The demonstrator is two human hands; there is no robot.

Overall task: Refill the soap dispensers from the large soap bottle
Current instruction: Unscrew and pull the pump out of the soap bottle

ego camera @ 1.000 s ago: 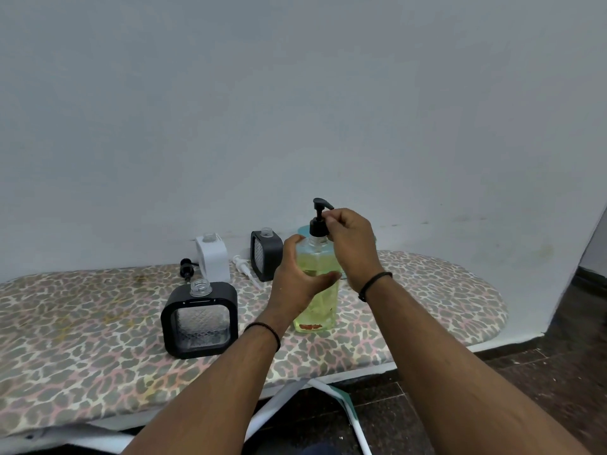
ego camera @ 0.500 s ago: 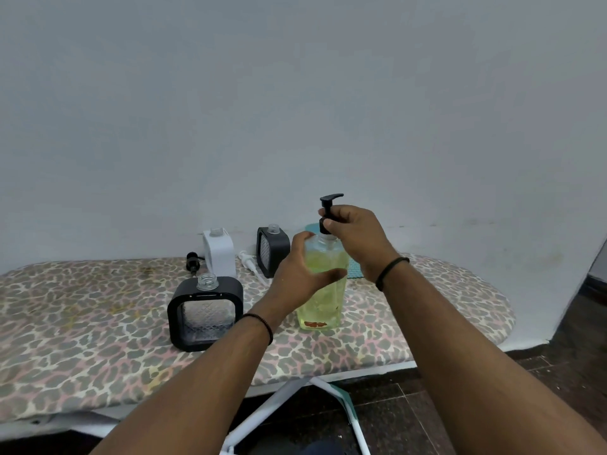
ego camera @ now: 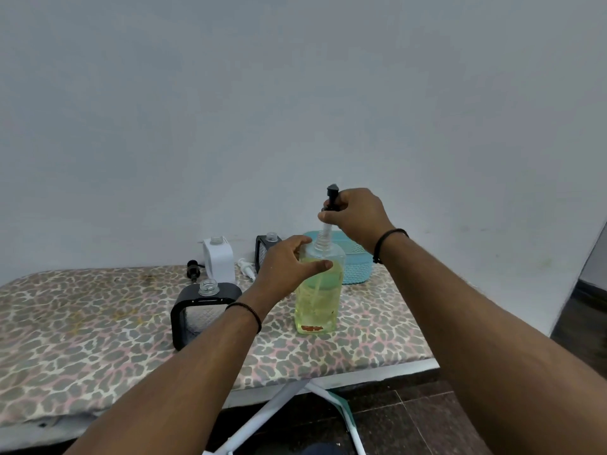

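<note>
Ironing board point(ego camera: 98, 323): forearm half-hides black dispenser point(ego camera: 197, 310).

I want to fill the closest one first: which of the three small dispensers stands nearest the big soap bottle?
The front black dispenser, beside the large soap bottle; the white one and the other black one stand back by the wall.

No text can be read anywhere. A small reddish mark sits low on the large soap bottle point(ego camera: 317, 300), near its base, too blurred to make out.
</note>
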